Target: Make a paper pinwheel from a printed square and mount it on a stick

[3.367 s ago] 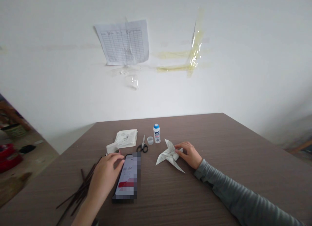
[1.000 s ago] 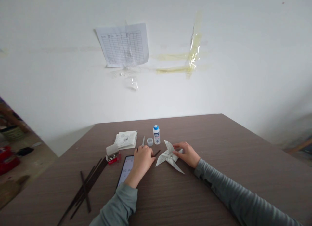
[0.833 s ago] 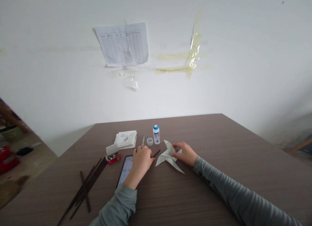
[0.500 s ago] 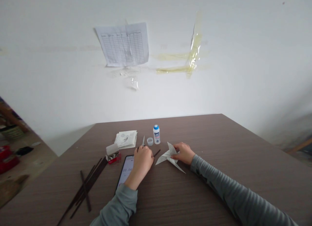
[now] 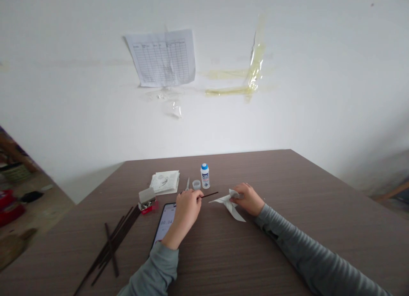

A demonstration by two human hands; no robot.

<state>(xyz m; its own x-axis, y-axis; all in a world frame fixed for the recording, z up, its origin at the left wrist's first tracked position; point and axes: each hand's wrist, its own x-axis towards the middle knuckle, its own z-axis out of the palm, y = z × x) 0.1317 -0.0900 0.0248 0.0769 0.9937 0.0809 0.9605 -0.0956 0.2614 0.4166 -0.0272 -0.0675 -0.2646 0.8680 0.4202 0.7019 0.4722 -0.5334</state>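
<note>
My left hand point(image 5: 189, 206) is closed on a thin dark stick point(image 5: 210, 194), whose free end points right. My right hand point(image 5: 249, 199) pinches a folded paper pinwheel point(image 5: 230, 204) with pointed blades, tilted just above the table. The stick's end and the pinwheel lie close together but look apart. Beyond my left hand are scissors point(image 5: 187, 184), partly hidden, and a small translucent cup point(image 5: 196, 185). A white glue bottle with a blue cap point(image 5: 205, 176) stands upright behind them. A phone showing a timer point(image 5: 164, 223) lies beneath my left wrist, partly covered.
Several dark sticks point(image 5: 113, 240) lie at the left of the brown table point(image 5: 287, 176). Near them sits an open red and white box of small pieces point(image 5: 147, 202). A stack of paper squares point(image 5: 165, 182) lies at the back left. A printed sheet point(image 5: 162, 59) hangs on the wall.
My right hand has moved slightly right and turned the pinwheel, which now tilts more on edge. The stick in my left hand has swung flatter and reaches further right.
</note>
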